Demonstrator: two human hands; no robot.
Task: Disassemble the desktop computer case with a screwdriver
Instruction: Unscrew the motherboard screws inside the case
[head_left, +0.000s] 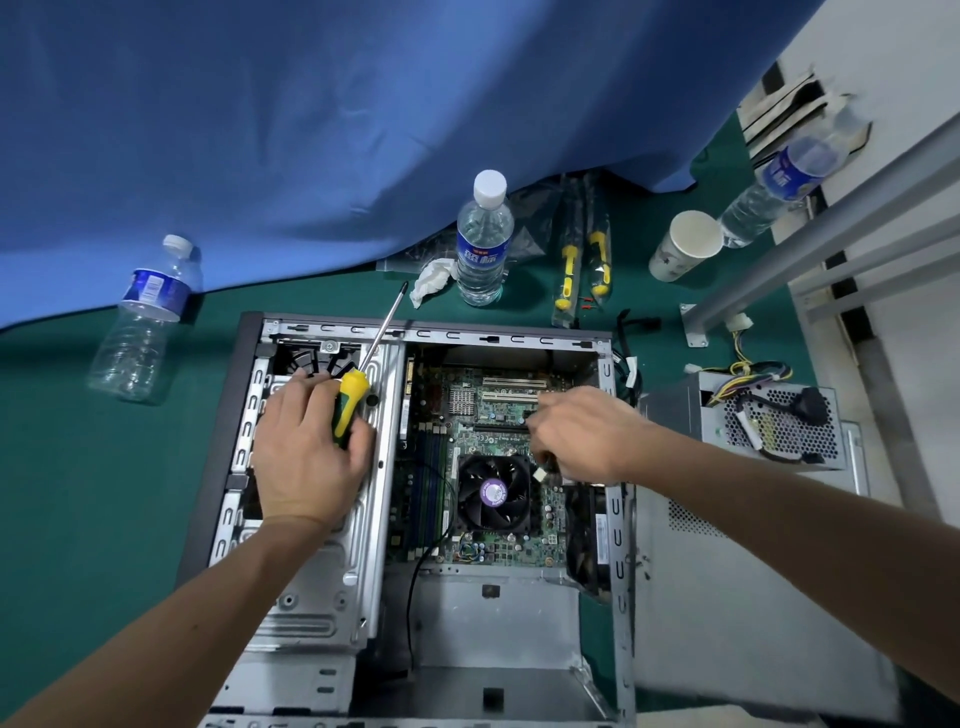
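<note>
Your left hand (306, 452): it reaches in over the drive cage (311, 571) on the case's left side, back of the hand up, fingers curled round the yellow-and-green handle of the screwdriver (363, 374); the shaft slants up and away, its tip past the far rim of the case.
Your right hand (582, 434): it comes in from the right, over the case's right wall, fingers bent down at the motherboard (498, 415) just right of the CPU fan (493, 491); a small white connector shows under the fingertips, but you cannot tell whether the fingers pinch it.
Computer case (249, 415): it lies open on its side on the green mat (78, 493), directly under both hands.
Right edge: the removed power supply (769, 415) sits just beside the case wall, on a grey panel (727, 597).
Far edge: an upright water bottle (483, 239), a crumpled tissue (431, 280), two bagged screwdrivers (582, 260) and a paper cup (685, 244) stand near the case's far rim.
Far left: an empty bottle (140, 322) lies against the blue cloth (311, 104), apart from the case.
</note>
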